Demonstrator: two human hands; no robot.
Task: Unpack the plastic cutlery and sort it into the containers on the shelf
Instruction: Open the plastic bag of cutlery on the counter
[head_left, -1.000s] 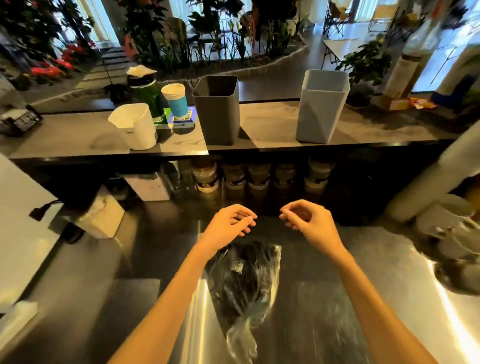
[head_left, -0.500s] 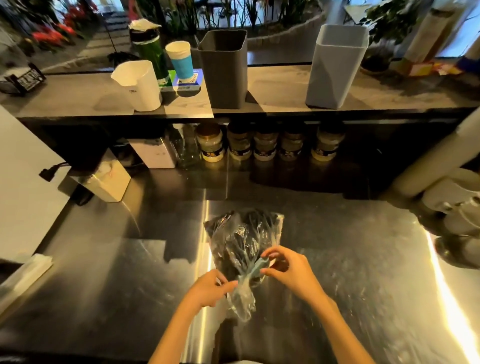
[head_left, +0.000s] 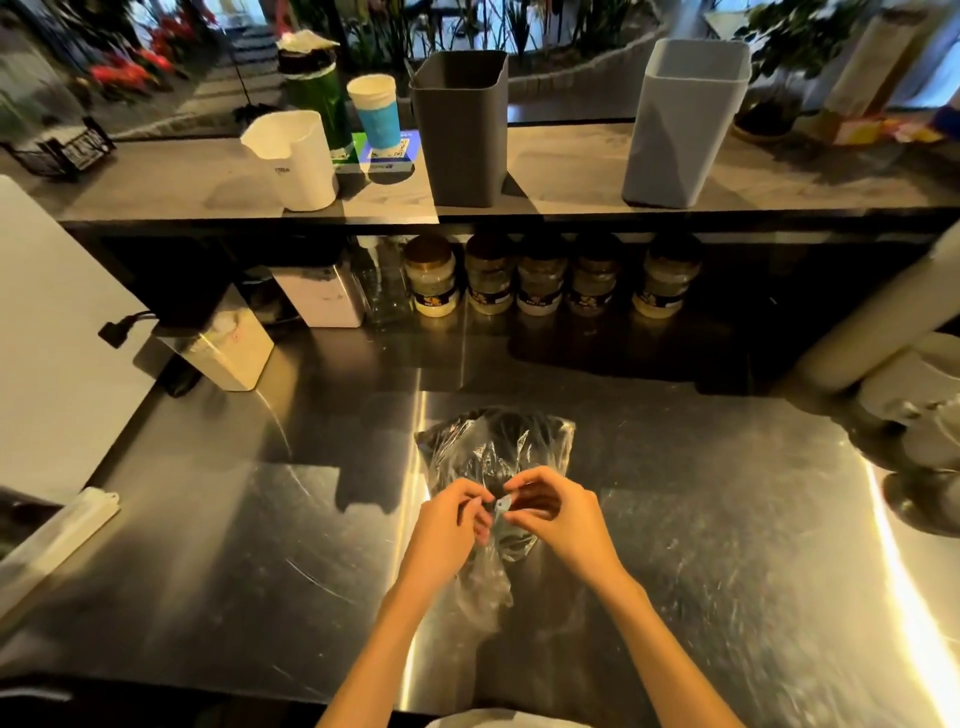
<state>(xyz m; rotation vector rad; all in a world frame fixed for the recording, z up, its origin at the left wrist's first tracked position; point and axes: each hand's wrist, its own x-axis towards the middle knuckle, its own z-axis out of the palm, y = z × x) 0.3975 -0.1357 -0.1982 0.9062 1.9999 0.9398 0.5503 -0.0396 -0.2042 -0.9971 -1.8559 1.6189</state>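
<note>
Head view: I have my left hand (head_left: 447, 519) and right hand (head_left: 558, 514) both pinching the tie on the cutlery bag (head_left: 493, 452), which lies lengthwise, running away from me, on the steel counter (head_left: 727, 519), with the containers well beyond on the shelf (head_left: 561, 176).

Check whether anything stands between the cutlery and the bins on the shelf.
Yes: the cutlery is sealed in the plastic bag on the counter, with both hands, left and right, pinching its tied neck. Beyond that, nothing visible blocks the dark bin or the light bin.
</note>
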